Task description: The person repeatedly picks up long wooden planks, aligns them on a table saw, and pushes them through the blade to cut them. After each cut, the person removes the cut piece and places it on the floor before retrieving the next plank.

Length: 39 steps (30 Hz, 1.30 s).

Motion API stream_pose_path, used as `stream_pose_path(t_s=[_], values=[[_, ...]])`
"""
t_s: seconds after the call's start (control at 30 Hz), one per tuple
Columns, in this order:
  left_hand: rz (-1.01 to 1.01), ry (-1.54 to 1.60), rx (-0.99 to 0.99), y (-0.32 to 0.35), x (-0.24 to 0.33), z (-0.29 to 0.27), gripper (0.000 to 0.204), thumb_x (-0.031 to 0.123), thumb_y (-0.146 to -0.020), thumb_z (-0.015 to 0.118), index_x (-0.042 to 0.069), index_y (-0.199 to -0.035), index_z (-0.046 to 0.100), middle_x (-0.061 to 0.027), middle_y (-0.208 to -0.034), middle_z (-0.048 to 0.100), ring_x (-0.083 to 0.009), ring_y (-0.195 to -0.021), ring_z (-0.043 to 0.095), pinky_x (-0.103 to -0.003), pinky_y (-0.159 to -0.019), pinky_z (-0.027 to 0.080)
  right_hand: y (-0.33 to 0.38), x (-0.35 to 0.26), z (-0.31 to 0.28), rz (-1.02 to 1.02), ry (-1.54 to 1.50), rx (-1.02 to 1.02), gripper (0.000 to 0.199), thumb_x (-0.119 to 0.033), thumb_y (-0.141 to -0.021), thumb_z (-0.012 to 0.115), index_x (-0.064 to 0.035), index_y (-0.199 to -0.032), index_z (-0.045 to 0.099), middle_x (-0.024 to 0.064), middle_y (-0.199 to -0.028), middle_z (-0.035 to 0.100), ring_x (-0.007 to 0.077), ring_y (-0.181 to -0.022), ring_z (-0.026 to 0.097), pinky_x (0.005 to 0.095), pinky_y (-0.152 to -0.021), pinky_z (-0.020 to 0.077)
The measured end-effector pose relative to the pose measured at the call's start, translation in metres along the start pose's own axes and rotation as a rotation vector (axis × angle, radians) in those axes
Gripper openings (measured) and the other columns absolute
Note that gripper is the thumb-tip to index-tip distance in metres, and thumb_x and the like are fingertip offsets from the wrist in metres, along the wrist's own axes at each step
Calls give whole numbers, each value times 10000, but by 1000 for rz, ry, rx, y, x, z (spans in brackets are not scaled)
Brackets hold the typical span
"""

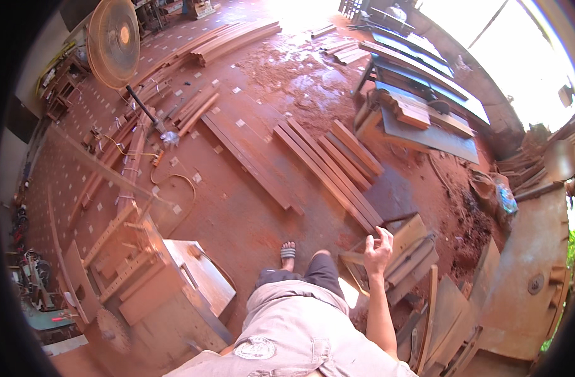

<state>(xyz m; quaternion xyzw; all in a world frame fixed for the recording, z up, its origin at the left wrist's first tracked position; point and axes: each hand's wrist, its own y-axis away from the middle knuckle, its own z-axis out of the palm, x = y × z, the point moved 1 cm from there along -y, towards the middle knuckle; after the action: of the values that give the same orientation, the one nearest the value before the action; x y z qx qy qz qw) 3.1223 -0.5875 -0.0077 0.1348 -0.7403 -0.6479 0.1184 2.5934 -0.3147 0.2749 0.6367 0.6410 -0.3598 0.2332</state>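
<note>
My right hand (pixel 378 252) hangs in front of me at the right, palm partly turned in. Its fingers are loosely bent and the thumb stands apart, with nothing visible between them. Just beyond the fingertips lie the near ends of long reddish wooden boards (pixel 328 176); whether the hand touches them I cannot tell. Beside the hand, on the right, is a stack of short wood pieces (pixel 413 257). My left hand is out of the picture.
A single long plank (pixel 246 163) lies on the dusty floor ahead. A wooden machine table (pixel 155 283) with a toothed round blade (pixel 113 330) stands at the left. A pedestal fan (pixel 113 44) stands far left; an orange cable (pixel 190 185) trails below. Workbenches (pixel 425 135) stand far right.
</note>
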Motion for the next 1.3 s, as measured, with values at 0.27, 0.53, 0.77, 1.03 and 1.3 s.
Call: stream_pose_path(t_s=[0.27,0.53,0.77,1.03,1.3], values=[[180,117,39,-1,386,20,224,271,-925,649,52,-927,698,-18,-745,648,-157,-606,614,-344,-512,504,-240,17,148,12,-28,-129,338,-71,-885,686,-6,-1216,658,151,-1185,614,195,-703,653,322,-677,548],[500,128,224,76,878,49,306,388,-990,615,126,-1148,637,3,-952,663,-137,-813,642,-316,-676,535,-575,-24,277,-20,-137,-247,353,-81,-878,661,-12,-1223,641,190,-1193,598,264,-747,676,358,-729,569],[802,-170,27,170,1266,124,302,375,-976,646,120,-1137,648,8,-959,661,-96,-806,622,-256,-673,513,-806,-81,307,38,-186,-185,363,-91,-885,672,-7,-1236,627,176,-1156,612,244,-715,676,377,-733,560],[1037,-447,-233,185,1662,321,508,416,-894,773,12,-1174,645,-61,-981,687,-115,-799,637,-275,-657,534,-973,-72,389,227,-153,142,345,-118,-875,706,12,-1192,676,160,-1127,673,203,-741,683,330,-705,562],[1403,-882,-407,155,1893,461,716,516,-879,730,128,-1445,526,-177,-1198,691,-281,-1080,670,-394,-949,515,-1074,-95,516,501,-153,617,330,-138,-872,699,5,-1168,695,153,-1078,699,220,-864,711,340,-765,571]])
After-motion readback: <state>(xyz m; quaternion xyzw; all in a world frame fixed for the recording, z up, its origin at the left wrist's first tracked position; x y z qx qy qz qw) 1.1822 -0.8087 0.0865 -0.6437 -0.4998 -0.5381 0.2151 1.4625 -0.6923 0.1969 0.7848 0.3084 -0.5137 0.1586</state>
